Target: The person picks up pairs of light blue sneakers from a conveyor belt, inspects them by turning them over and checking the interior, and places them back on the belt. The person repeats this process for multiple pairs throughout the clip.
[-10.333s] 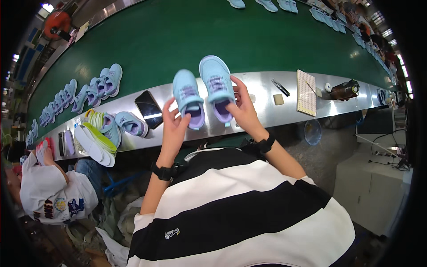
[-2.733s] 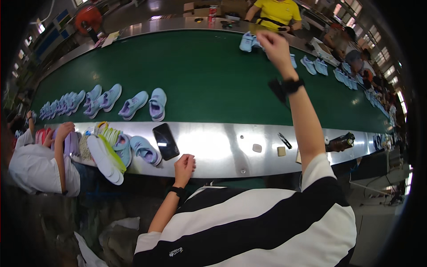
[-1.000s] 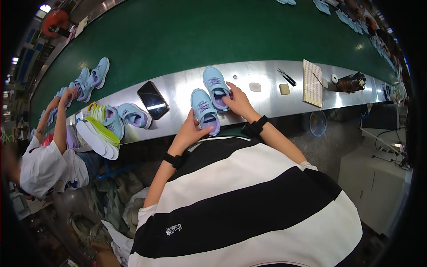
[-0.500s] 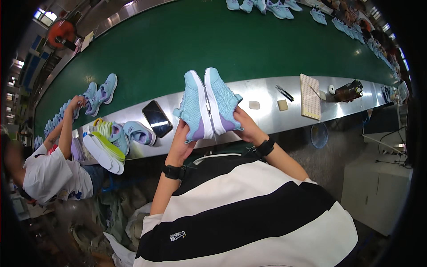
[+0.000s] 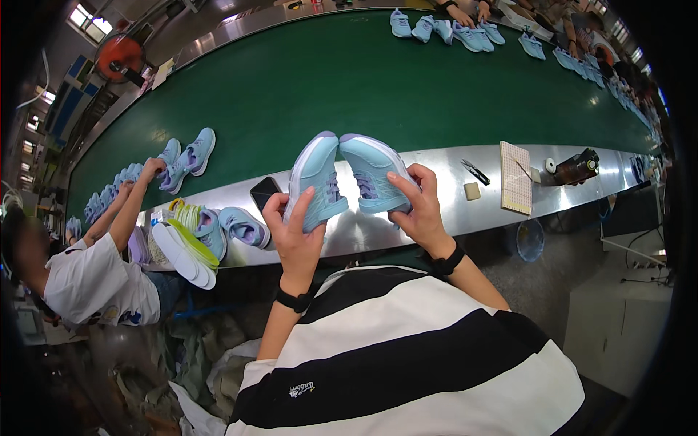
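A pair of light-blue shoes (image 5: 376,174), with textured uppers, white soles, purple toe tips and purple lacing, is held over the shiny metal surface (image 5: 445,182), toes leaning together and soles turned outward. One shoe is pinched between thumb and fingers by the left hand (image 5: 298,236), the other likewise by the right hand (image 5: 424,216). Beside the left hand, a dark phone (image 5: 263,193) is partly hidden.

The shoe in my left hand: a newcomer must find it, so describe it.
Find the metal ledge beside the green surface. Over it, your left hand holds the blue shoe, purple laces facing right; your right hand holds the other shoe, laces facing left.
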